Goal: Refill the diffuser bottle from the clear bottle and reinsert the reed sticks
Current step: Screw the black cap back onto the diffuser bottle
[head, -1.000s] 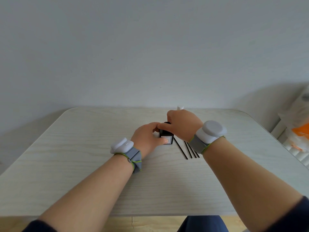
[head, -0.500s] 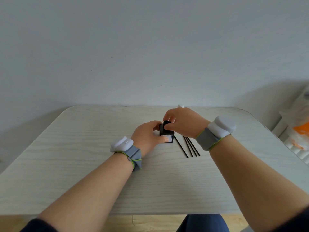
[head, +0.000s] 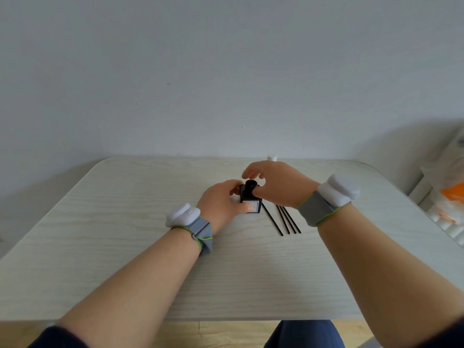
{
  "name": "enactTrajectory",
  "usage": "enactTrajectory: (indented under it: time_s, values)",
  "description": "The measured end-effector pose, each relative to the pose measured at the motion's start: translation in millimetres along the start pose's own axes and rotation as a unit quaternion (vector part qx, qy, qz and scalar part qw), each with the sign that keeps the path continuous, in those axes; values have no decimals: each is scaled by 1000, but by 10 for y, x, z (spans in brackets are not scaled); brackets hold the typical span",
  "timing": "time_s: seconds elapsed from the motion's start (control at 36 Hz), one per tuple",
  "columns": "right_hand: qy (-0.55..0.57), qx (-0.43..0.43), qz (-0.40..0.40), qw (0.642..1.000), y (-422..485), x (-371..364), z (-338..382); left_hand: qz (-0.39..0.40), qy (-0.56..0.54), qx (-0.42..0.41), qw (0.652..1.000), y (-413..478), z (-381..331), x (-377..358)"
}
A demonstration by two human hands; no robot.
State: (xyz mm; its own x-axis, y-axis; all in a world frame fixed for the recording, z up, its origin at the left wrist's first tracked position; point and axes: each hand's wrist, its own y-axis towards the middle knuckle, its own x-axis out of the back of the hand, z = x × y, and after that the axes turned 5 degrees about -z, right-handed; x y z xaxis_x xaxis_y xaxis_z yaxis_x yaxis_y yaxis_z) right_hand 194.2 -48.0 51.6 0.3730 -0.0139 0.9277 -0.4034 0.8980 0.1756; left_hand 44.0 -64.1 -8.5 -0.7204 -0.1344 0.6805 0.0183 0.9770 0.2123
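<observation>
A small black diffuser bottle (head: 251, 203) with a white label stands upright at the middle of the pale wooden table (head: 125, 234). My left hand (head: 221, 202) grips its body from the left, thumb on the label. My right hand (head: 273, 184) curls over the bottle's black cap (head: 251, 185), thumb at the cap's right side and fingers arched behind and above it. Several black reed sticks (head: 285, 221) lie flat on the table just right of the bottle, partly under my right wrist. Only the white top of the clear bottle (head: 272, 158) shows behind my right hand.
A white and orange bag (head: 449, 197) sits off the table's right edge. A bare wall runs along the table's far edge. The table's front edge is close to my body.
My right hand has shifted on the cap: its wrist swung out to the right and its fingers lifted and spread above the cap. My left hand keeps the same hold on the bottle.
</observation>
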Motion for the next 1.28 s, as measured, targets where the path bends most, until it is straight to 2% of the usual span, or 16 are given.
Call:
enactTrajectory:
  time_s: [0.19,0.39,0.47,0.61,0.78,1.0,1.14,1.28]
  values:
    - [-18,-12,-6,1000,33,-20,-3,0,-5,-1,1000,6,0,-1]
    - [-96,-34,-48,994,63,-99,12,0,7,-9,1000,7,-10,1]
    - [-53,-23,-52,997,39,-82,1,2,5,-7,1000,10,-10,2]
    - [-14,9,-13,1000,4,-2,-15,4,2,-2,1000,3,-18,9]
    - [-23,6,-4,1000,23,16,11,3,-6,-4,1000,-4,-24,13]
    - [-78,-42,-45,995,68,-110,5,4,5,-5,1000,5,-15,5]
    - [-52,-16,-58,997,33,-102,2,0,2,-7,1000,6,1,2]
    - [-35,1,-19,999,0,-37,13,1,-4,-6,1000,6,-7,2]
